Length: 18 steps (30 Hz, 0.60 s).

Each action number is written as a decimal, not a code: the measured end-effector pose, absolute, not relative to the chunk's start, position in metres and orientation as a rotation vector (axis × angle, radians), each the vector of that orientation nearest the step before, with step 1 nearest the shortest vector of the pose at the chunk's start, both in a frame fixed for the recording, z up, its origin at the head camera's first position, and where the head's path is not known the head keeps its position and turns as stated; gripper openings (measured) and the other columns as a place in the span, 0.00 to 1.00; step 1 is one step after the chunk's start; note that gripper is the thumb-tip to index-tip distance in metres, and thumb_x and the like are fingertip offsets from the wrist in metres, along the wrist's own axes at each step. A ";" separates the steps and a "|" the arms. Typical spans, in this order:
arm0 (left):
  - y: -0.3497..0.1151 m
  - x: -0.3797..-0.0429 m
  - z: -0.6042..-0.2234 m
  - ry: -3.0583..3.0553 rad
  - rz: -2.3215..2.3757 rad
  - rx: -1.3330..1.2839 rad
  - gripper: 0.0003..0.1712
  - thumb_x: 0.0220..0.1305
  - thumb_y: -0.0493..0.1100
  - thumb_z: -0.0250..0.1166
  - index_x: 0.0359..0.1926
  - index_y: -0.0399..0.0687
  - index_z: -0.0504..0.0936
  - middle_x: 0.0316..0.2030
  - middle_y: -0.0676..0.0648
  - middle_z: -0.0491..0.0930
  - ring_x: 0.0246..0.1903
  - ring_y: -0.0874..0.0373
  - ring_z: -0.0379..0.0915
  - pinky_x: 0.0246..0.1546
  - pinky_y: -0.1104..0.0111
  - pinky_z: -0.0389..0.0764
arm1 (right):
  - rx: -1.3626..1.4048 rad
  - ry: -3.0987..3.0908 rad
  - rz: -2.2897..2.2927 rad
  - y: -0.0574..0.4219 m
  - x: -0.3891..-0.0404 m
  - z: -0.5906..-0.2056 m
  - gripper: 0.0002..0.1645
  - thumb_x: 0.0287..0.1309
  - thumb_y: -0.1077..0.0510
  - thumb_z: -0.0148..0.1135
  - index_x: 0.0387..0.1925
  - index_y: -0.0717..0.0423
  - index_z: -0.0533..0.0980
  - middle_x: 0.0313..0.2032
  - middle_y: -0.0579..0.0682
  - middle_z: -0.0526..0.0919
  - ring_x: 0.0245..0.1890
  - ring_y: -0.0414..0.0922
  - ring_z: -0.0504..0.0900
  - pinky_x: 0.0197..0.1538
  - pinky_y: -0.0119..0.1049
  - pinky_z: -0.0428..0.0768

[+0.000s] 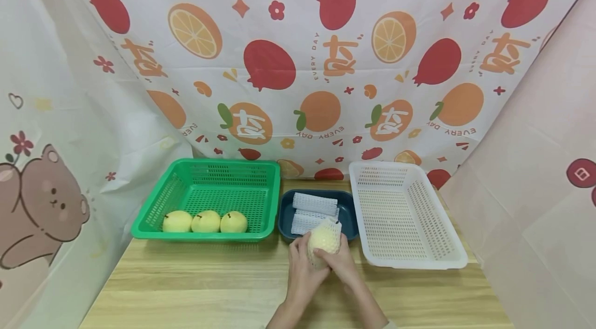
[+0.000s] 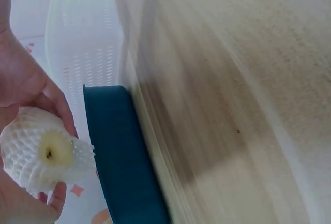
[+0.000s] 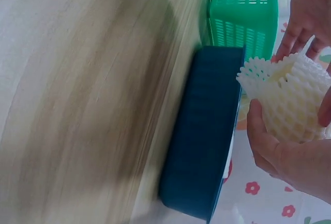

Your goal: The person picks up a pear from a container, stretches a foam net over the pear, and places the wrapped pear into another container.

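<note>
Both hands hold a pale yellow pear (image 1: 324, 238) wrapped in a white foam net sleeve (image 3: 295, 110), up over the front edge of the dark blue tray. My left hand (image 1: 303, 273) grips it from the left, and my right hand (image 1: 343, 262) grips it from the right with the thumb across its front. The left wrist view shows the pear's dimpled end (image 2: 54, 150) bare inside the sleeve opening. Beyond the fruit the net's loose rim (image 3: 254, 74) sticks out. More flat foam sleeves (image 1: 315, 204) lie in the blue tray (image 1: 348, 210).
Left of the tray stands a green basket (image 1: 272, 199) with three pears (image 1: 206, 222) along its front side. A white basket (image 1: 396, 215) stands to the right. All rest on a wooden table (image 1: 209, 287), with a fruit-print curtain (image 1: 298, 24) behind.
</note>
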<state>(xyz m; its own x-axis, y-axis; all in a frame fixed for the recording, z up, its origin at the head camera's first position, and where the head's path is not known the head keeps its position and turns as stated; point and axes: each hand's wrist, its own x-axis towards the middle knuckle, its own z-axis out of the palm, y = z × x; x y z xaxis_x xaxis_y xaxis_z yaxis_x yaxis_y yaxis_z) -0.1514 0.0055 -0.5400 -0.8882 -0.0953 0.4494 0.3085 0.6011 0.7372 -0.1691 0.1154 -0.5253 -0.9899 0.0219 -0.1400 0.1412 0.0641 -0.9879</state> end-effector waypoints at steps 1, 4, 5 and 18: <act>0.005 -0.151 -0.540 -2.394 -1.248 -0.159 0.45 0.33 0.44 0.76 0.55 0.39 0.67 0.44 0.41 0.62 0.43 0.49 0.64 0.41 0.56 0.73 | 0.171 2.221 -2.077 0.117 -0.169 -0.525 0.52 0.48 0.54 0.69 0.65 0.67 0.47 0.57 0.63 0.63 0.54 0.54 0.66 0.52 0.43 0.69; 0.002 -0.150 -0.539 -2.423 -1.335 -0.122 0.43 0.35 0.45 0.75 0.55 0.39 0.67 0.46 0.43 0.63 0.46 0.49 0.64 0.45 0.55 0.72 | 0.165 2.208 -2.058 0.120 -0.169 -0.525 0.50 0.49 0.54 0.68 0.65 0.66 0.49 0.55 0.62 0.65 0.52 0.53 0.68 0.50 0.42 0.70; 0.001 -0.150 -0.539 -2.433 -1.356 -0.110 0.43 0.35 0.46 0.75 0.55 0.40 0.68 0.46 0.43 0.63 0.47 0.49 0.64 0.46 0.55 0.71 | 0.159 2.201 -2.057 0.121 -0.169 -0.524 0.50 0.49 0.55 0.67 0.64 0.66 0.49 0.55 0.61 0.65 0.51 0.52 0.68 0.49 0.42 0.71; -0.014 -0.156 -0.533 -2.357 -2.079 -0.164 0.41 0.57 0.46 0.66 0.63 0.34 0.55 0.57 0.33 0.61 0.54 0.40 0.62 0.49 0.52 0.70 | 0.169 2.059 -2.081 0.127 -0.172 -0.526 0.47 0.54 0.51 0.61 0.63 0.68 0.47 0.51 0.61 0.66 0.44 0.49 0.71 0.43 0.39 0.71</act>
